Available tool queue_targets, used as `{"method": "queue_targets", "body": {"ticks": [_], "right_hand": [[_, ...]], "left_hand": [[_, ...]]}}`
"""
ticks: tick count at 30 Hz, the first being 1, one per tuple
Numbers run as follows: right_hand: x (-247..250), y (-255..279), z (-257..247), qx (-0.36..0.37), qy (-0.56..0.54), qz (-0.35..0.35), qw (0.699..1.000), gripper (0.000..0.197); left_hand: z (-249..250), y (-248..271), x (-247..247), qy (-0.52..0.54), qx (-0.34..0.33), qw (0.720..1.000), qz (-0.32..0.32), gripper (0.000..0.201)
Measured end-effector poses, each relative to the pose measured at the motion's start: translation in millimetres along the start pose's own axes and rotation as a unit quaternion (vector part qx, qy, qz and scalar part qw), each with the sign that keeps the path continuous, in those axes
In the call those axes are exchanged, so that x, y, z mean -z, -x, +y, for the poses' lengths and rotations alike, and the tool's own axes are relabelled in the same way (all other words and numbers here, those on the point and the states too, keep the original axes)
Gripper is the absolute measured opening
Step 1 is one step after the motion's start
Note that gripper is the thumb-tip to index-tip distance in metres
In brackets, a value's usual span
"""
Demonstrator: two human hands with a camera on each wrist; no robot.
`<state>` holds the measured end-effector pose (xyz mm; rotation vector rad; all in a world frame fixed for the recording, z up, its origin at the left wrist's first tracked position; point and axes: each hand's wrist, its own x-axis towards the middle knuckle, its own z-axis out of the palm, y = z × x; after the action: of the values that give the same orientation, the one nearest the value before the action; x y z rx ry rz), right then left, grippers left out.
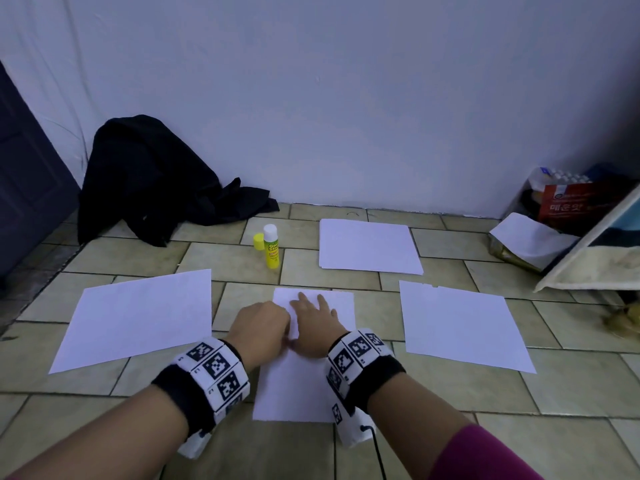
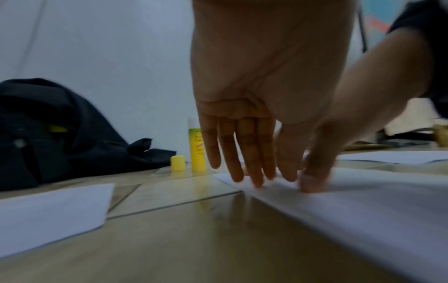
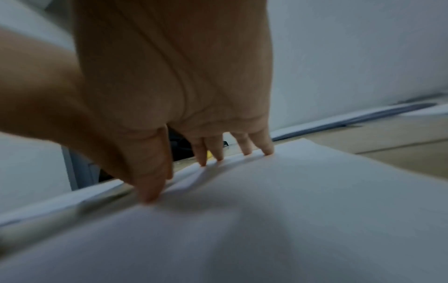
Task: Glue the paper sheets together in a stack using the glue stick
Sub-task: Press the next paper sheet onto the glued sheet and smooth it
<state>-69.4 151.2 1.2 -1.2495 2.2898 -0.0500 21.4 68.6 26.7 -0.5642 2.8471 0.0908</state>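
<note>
On the tiled floor [image 1: 588,382], which carries everything, four lots of white paper are spread apart, presumably so each can be reached and taken singly. Largest is the left sheet [image 1: 138,317], lying toward the floor's left side; next the right sheet [image 1: 460,327], then the far sheet [image 1: 369,245] close to the wall edge, which may be more than one layer; I cannot tell. Nearest the person lies the middle sheet [image 1: 294,386], where the work is centred. Both hands are on its far half: the right hand [image 1: 317,322] lies released, fingers straight and splayed, tips pressing the paper flat, likely smoothing or steadying it. The left hand [image 1: 261,323] is beside it, fingers extended down to the sheet's left edge, grasping nothing.

One glue stick [image 1: 271,247] stands upright near the wall edge, between the left and far sheets, with its one yellow cap [image 1: 258,241] off and set just beside it, so it appears ready for use.
</note>
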Motion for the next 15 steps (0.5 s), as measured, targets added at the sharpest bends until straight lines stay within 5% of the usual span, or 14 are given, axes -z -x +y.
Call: {"method": "queue_targets", "body": {"ticks": [2,5,11,15], "right_hand": [[3.5,1.4,-2.6,0.038,-0.03,-0.032,0.998,0.086],[9.1,0.2,-2.1,0.044,-0.029,-0.052,0.997,0.097],[7.5,0.3,-18.9,0.088,-0.028,-0.051,0.994,0.086],[17.2,1.7,-4.7,0.051,-0.014,-0.057,0.997,0.07]], "left_hand": [[-9.7,-3.7,0.0,0.034,0.03,0.999,-0.002,0.041],[-25.8,-11.0,-8.5,0.063,0.061,0.992,-0.088,0.092],[-32.0,-12.1,-16.1,-0.033,0.05,0.989,-0.136,0.093],[-32.3,-14.2,-17.3,-0.048,0.064,0.987,-0.141,0.094]]}}
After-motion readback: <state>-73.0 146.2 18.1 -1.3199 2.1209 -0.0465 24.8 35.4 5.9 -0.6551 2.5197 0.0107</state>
